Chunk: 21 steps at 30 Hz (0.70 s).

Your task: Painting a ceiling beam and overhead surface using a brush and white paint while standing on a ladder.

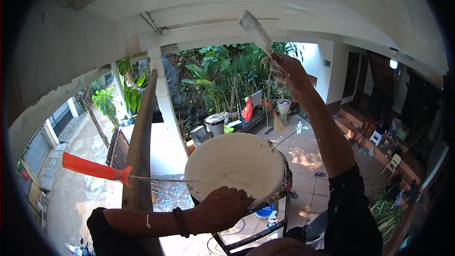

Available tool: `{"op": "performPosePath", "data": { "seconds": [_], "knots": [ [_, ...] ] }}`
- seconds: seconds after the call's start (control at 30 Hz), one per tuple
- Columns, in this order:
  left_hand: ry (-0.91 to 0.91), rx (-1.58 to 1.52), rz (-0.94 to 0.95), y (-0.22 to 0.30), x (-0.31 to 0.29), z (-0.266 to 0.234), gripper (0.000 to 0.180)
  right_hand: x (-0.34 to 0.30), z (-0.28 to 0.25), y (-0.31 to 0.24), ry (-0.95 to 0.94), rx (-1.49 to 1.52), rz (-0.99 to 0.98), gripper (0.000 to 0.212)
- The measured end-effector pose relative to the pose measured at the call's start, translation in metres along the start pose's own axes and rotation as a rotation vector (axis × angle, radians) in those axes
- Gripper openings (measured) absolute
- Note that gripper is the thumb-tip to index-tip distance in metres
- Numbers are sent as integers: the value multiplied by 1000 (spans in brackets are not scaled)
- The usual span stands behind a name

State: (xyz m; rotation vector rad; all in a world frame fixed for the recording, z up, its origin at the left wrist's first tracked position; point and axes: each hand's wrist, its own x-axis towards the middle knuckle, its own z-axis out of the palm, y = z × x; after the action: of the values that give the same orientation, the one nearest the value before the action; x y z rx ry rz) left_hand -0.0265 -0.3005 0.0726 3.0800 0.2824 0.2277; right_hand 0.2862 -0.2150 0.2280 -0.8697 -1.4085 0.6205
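Up near the ceiling, my right hand is closed round the handle of a putty knife, whose flat blade is coated in whitish paste and points up and left. My left hand grips the near rim of a large cream basin, its fingertips partly hidden. Pale smears mark the basin's right rim, and a whitish mass lies in its bottom. Across its left rim lies a thin-edged tool with an orange handle, sticking out to the left.
Beneath the basin stands a dark metal ladder. A wooden beam rises at my left. Overhead is the white ceiling, with patchy edges. Far below are a tiled floor, a blue bucket, a lidded bin and plants.
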Motion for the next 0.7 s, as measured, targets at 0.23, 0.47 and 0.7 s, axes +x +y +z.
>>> {"op": "performPosePath", "data": {
  "seconds": [0.23,0.47,0.7],
  "knots": [
    [-41,-35,-17,-4,3,-5,24,60,-6,-24,86,7,-203,39],
    [-42,-16,26,-8,5,-3,24,46,-36,15,338,189,-267,31],
    [-43,27,43,-9,1,0,26,68,65,3,473,388,-318,31]
  ]
}}
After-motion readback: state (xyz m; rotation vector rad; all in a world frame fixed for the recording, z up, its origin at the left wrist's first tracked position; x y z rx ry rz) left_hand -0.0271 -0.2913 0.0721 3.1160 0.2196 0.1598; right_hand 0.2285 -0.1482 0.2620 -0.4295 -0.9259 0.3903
